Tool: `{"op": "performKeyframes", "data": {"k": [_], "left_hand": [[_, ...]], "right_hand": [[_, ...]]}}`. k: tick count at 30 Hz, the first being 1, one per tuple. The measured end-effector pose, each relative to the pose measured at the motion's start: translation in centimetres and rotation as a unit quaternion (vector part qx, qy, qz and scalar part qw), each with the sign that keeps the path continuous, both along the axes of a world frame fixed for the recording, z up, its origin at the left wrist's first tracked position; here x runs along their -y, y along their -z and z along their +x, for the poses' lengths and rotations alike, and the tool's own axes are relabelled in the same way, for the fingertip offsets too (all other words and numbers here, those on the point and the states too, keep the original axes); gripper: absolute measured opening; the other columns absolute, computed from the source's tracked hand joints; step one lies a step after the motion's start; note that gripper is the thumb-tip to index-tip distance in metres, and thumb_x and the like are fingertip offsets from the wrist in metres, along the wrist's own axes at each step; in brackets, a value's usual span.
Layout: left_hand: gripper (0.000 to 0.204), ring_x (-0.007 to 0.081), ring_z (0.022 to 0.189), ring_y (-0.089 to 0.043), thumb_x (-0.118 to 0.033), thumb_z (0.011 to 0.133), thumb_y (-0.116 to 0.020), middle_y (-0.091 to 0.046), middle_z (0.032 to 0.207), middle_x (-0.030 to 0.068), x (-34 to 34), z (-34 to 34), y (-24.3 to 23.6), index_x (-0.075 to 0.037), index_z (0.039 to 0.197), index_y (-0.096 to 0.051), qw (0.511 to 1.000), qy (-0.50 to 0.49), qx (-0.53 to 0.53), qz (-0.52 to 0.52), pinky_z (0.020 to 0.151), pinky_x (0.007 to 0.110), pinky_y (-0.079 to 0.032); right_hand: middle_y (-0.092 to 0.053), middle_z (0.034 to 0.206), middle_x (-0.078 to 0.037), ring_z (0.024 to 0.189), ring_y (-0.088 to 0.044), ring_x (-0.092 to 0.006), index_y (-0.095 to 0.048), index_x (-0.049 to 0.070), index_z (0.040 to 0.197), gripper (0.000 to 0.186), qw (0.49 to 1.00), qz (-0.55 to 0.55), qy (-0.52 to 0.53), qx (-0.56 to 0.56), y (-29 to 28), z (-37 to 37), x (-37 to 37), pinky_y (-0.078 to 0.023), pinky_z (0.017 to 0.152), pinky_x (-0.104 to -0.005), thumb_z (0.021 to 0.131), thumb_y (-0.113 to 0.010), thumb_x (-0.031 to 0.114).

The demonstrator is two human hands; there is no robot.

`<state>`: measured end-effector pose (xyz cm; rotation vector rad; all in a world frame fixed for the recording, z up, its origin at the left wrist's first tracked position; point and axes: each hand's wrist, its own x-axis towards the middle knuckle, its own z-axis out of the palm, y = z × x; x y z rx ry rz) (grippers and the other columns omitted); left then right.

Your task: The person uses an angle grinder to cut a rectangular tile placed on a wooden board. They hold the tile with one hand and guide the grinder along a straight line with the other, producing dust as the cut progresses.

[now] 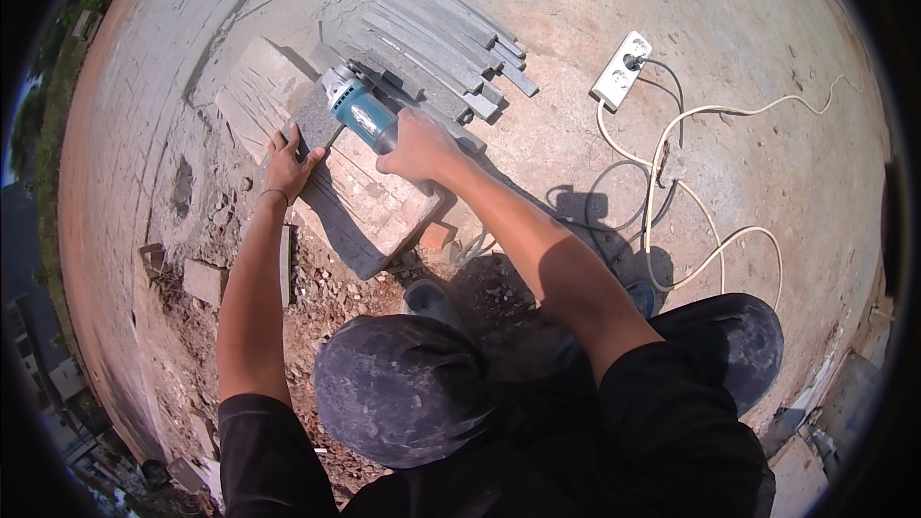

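My right hand (422, 146) is closed around the rear of a teal angle grinder (363, 118) with a silver head. The grinder's head is over a grey stone piece (324, 125) lying on a larger pale stone slab (369, 187). Its disc is hardly visible from here. My left hand (288, 168) rests at the near left edge of the grey piece, thumb and fingers spread apart. Beyond the grinder, several long grey stone strips (432, 34) lie side by side on the concrete.
A white power strip (622, 72) with a dark plug lies to the right. Its cream cord (710, 254) loops over the concrete. Broken stone and rubble (326, 302) cover the ground near my feet. A reddish brick piece (437, 236) sits beside the slab, and a pale block (204, 282) lies left.
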<state>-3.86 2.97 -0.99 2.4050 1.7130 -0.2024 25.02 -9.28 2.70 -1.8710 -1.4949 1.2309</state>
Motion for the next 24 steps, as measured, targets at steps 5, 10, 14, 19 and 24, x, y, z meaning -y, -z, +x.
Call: {"op": "performKeyframes", "data": {"k": [5, 10, 14, 19, 24], "left_hand": [[0.091, 0.0475, 0.135, -0.034, -0.062, 0.085, -0.062, -0.034, 0.147, 0.0297, -0.1, 0.1, -0.2, -0.006, 0.150, -0.034, 1.000, 0.001, -0.007, -0.010, 0.108, 0.050, -0.036], [0.090, 0.0473, 0.136, -0.033, -0.061, 0.085, -0.062, -0.034, 0.147, 0.0302, 0.0, 0.0, -0.3, -0.006, 0.150, -0.034, 1.000, 0.003, -0.003, -0.007, 0.109, 0.049, -0.036], [0.089, 0.0472, 0.137, -0.033, -0.061, 0.085, -0.063, -0.034, 0.147, 0.0305, 0.0, 0.3, -0.3, -0.006, 0.150, -0.034, 1.000, 0.012, 0.002, -0.007, 0.108, 0.049, -0.037], [0.089, 0.0473, 0.136, -0.033, -0.061, 0.085, -0.063, -0.034, 0.148, 0.0305, -0.1, -0.2, 0.1, -0.006, 0.150, -0.035, 1.000, 0.007, 0.000, 0.000, 0.109, 0.050, -0.036], [0.089, 0.0474, 0.136, -0.033, -0.061, 0.085, -0.063, -0.034, 0.147, 0.0297, -0.3, -0.2, 0.2, -0.007, 0.150, -0.035, 1.000, 0.009, 0.007, -0.014, 0.109, 0.050, -0.036]], "right_hand": [[-0.065, 0.108, -0.031, 0.107, -0.062, -0.0434, -0.049, -0.012, 0.120, 0.073, 1.000, 0.005, 0.002, -0.005, 0.7, 0.1, 0.8, -0.049, 0.096, -0.0428, 0.065, -0.070, 0.031], [-0.057, 0.124, -0.033, 0.118, -0.057, -0.0428, -0.037, -0.013, 0.139, 0.093, 0.999, -0.037, -0.018, -0.024, 1.0, 0.6, 1.2, -0.045, 0.102, -0.0448, 0.066, -0.071, 0.034], [-0.062, 0.115, -0.033, 0.112, -0.060, -0.0438, -0.036, -0.013, 0.139, 0.093, 1.000, -0.014, -0.009, -0.009, 2.0, 0.5, 1.6, -0.047, 0.098, -0.0449, 0.066, -0.071, 0.034], [-0.065, 0.107, -0.032, 0.106, -0.063, -0.0432, -0.041, -0.013, 0.133, 0.087, 1.000, -0.014, -0.011, -0.016, 1.8, 0.6, 1.7, -0.049, 0.095, -0.0452, 0.066, -0.070, 0.033], [-0.066, 0.105, -0.031, 0.104, -0.064, -0.0432, -0.044, -0.012, 0.129, 0.081, 1.000, -0.007, -0.002, -0.012, 1.9, 0.5, 1.7, -0.050, 0.094, -0.0456, 0.066, -0.070, 0.033]]}}
